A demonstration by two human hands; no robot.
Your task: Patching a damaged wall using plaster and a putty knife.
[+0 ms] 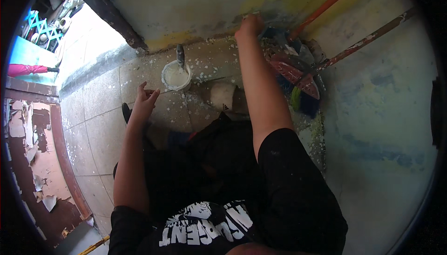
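**Low on the wall: one hand at the base, one hand free**

Near the top centre of the frame, we find the right hand [250, 25] pressed to the foot of the wall [186, 3], where yellow and blue patches show through pale paint. Its fingers are curled shut, but we cannot tell whether they grip anything; whatever may be held is hidden behind the knuckles. The arm runs straight up from the black sleeve at lower centre.

Left of centre, the left hand [144, 100] hovers above the tiled floor [93, 115] with fingers spread and released, holding nothing.

Between the two hands, slightly above the left one, stands a small white bucket [176, 76] of pale paste, with a dark-handled tool [180, 56] standing in it. The bucket rests on the floor, near the wall's base, and white spatter dots the tiles around it.

Right of the right hand, we note a red dustpan [293, 73] and a broom head [302, 101] in the corner, with an orange handle [326, 4] and a paint-flecked pole [368, 38] leaning against the wall.
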